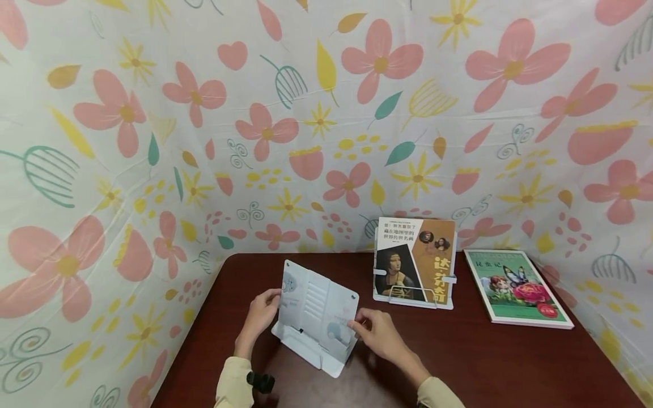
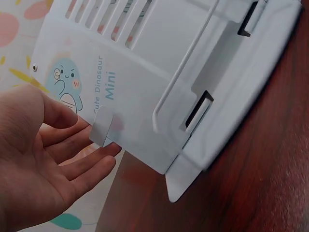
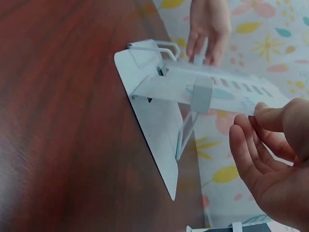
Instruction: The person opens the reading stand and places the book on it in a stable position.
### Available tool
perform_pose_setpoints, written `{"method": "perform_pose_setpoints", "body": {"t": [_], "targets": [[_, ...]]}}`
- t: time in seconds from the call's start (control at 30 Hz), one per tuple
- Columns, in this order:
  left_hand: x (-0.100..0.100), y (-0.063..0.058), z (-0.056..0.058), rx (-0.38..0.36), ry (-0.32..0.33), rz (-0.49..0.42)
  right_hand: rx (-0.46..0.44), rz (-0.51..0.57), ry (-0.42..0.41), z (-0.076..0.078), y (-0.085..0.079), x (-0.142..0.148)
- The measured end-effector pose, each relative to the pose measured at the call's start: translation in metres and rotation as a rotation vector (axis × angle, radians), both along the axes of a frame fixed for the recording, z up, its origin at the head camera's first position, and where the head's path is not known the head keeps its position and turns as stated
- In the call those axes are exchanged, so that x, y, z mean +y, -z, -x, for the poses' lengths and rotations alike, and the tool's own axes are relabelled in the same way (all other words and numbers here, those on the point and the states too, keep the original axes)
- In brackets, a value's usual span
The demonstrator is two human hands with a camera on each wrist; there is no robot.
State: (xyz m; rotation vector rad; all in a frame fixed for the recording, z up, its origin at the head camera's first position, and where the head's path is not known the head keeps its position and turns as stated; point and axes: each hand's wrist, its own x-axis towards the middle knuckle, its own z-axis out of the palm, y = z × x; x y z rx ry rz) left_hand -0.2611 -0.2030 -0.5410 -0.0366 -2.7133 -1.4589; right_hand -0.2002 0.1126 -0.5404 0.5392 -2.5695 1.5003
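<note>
A white book stand (image 1: 318,311) with slots and pale dinosaur prints stands tilted back on its base plate. At its left edge is my left hand (image 1: 262,310), the thumb in front and fingers behind, beside a small white side clip (image 2: 101,126). On the opposite side my right hand (image 1: 380,334) pinches the panel's edge between thumb and fingers. The right wrist view shows the rear support leg (image 3: 187,133) between panel and base, and another side clip (image 3: 202,95). A wire page holder (image 2: 186,63) runs across the lower front of the panel.
Behind, to the right, a second white stand (image 1: 376,297) bears an orange and white book (image 1: 439,249). A green book (image 1: 515,286) lies flat on the dark wood table (image 1: 459,362) at the far right. Flower-patterned cloth (image 1: 316,136) hangs close behind the table.
</note>
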Motion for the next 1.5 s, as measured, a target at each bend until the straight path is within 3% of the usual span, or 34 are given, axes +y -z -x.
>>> {"method": "perform_pose_setpoints", "body": {"t": [0.3,0.63,0.83,1.03,1.23,1.3,1.37,1.5], "targets": [[-0.003,0.000,-0.008,0.016,-0.036,0.011,-0.110,0.088,0.150,0.024,-0.005,0.002],[-0.003,0.001,-0.011,0.022,-0.079,-0.024,-0.106,0.061,0.326,0.048,-0.009,-0.003],[-0.002,0.002,-0.014,0.033,-0.105,-0.047,-0.122,0.082,0.364,0.058,-0.008,-0.006],[0.002,0.002,-0.015,0.038,-0.102,-0.047,-0.118,0.109,0.389,0.059,-0.005,-0.007],[0.007,0.002,-0.016,0.038,-0.138,-0.023,-0.099,0.116,0.343,0.055,0.004,-0.002],[0.013,0.002,-0.015,0.070,-0.163,-0.044,-0.079,0.107,0.332,0.052,0.007,0.001],[0.024,0.001,-0.011,0.155,-0.216,-0.090,-0.062,0.098,0.328,0.048,0.008,0.007],[0.063,-0.010,-0.005,0.491,-0.345,-0.219,-0.032,0.082,0.366,0.042,0.011,0.028]]}}
